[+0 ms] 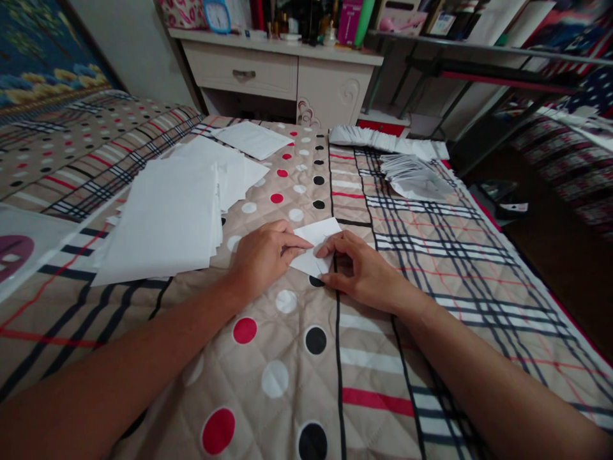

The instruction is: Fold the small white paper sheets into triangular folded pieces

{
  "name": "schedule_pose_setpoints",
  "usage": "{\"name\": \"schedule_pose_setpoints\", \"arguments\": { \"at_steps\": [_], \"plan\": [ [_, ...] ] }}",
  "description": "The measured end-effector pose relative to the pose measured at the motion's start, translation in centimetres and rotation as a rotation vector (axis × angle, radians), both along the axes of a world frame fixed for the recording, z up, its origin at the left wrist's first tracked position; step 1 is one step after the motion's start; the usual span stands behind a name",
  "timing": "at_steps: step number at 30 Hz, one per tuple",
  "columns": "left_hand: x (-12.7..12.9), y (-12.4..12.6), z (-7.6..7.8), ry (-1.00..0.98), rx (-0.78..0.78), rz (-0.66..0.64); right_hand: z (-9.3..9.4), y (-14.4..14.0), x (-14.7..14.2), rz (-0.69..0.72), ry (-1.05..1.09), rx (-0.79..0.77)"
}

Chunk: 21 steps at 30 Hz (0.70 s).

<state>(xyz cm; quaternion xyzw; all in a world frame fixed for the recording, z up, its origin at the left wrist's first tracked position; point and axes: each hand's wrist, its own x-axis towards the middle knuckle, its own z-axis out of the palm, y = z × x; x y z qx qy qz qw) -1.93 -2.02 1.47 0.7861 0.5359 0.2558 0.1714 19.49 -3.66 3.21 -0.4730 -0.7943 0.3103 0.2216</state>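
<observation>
You are pinching a small white folded paper sheet (316, 246) at centre between left hand (262, 253) and right hand (360, 271), mid-fold; folded pieces (412, 176) at 1 o'clock, flat white sheets (167, 217) waiting at 10 o'clock.

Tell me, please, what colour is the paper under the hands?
White, plain in the head view: folded paper.

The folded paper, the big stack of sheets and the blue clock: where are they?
folded paper (318, 236), head view, its bare upper part.
stack of sheets (165, 220), head view, top sheet.
blue clock (217, 14), head view, its face.
</observation>
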Motion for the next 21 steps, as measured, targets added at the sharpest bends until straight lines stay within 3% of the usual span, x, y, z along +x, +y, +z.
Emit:
{"name": "schedule_pose_setpoints", "arguments": {
  "at_steps": [8, 17, 21],
  "plan": [
    [-0.2, -0.1, 0.1, 0.009, 0.0, -0.026, -0.1, -0.4, -1.0, -0.084, -0.09, 0.087],
    [-2.6, 1.1, 0.1, 0.066, -0.101, -0.259, -0.1, -0.4, -1.1, -0.095, -0.074, 0.084],
    [-3.0, 1.1, 0.1, 0.058, -0.102, -0.285, -0.2, -0.4, -1.1, -0.098, -0.081, 0.087]
  ]
}}
